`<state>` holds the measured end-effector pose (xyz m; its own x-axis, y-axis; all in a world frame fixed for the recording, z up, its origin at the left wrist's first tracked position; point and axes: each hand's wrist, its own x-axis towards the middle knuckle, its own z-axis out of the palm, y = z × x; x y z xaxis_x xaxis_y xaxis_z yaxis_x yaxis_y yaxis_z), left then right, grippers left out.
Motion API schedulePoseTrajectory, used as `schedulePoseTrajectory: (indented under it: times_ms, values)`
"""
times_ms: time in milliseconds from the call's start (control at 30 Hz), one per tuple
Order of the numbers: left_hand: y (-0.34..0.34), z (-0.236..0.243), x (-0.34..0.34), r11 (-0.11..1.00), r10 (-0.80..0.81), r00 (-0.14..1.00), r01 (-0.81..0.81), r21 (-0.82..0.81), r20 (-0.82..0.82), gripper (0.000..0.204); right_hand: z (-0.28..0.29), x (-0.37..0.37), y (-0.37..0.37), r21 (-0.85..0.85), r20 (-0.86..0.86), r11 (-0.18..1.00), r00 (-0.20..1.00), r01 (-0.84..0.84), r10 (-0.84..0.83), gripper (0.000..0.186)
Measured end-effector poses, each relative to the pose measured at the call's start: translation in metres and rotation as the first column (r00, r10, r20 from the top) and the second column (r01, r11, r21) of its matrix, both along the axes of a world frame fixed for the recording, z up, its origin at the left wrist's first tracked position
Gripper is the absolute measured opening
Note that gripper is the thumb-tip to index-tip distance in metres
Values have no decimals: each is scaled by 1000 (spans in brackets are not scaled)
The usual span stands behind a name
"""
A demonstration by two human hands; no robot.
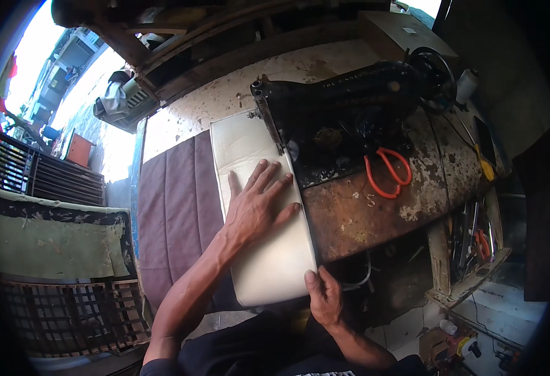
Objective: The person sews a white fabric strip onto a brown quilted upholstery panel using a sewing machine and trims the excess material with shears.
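Note:
A cream padded panel (pixel 272 263) lies lengthwise on the worktable, its right edge along the needle end of a black sewing machine (pixel 350 113). My left hand (pixel 253 213) rests on the panel, palm down with fingers spread. My right hand (pixel 325 294) grips the panel's near right edge between thumb and fingers. Maroon fabric (pixel 175 213) with long seams extends from the panel's left side. Red-handled scissors (pixel 386 188) lie beside the machine bed, right of my left hand.
A white thread cone (pixel 466 86) and a yellow-handled tool (pixel 485 163) are at the right. Tools (pixel 482 244) sit in a wooden rack below. A wooden structure (pixel 225 44) runs behind the worktable (pixel 363 225); slatted metal frames (pixel 62 182) stand at left.

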<state>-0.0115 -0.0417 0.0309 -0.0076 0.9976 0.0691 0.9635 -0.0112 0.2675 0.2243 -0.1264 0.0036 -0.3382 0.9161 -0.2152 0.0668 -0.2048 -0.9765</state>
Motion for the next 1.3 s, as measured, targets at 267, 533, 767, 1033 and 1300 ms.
schedulePoseTrajectory:
  times_ms: [267, 533, 767, 1033, 1300]
  values:
    - [22, 2, -11, 999, -23, 1000, 23, 26, -7, 62, -2, 11, 11, 53, 28, 985, 986, -165, 163, 35]
    - [21, 16, 8, 999, 20, 998, -23, -44, -54, 59, -17, 15, 2, 13, -32, 988, 987, -156, 157, 34]
    - [20, 4, -4, 999, 26, 1000, -26, 23, -5, 58, -10, 7, 1, -31, -96, 985, 981, -171, 168, 36]
    - [31, -5, -18, 995, 27, 999, -29, 97, 19, 52, 11, 2, 14, -39, -67, 989, 988, -139, 137, 42]
    - [45, -14, -28, 976, 25, 999, -33, 214, 38, 43, 15, -3, 12, 12, 74, 998, 995, -64, 63, 41]
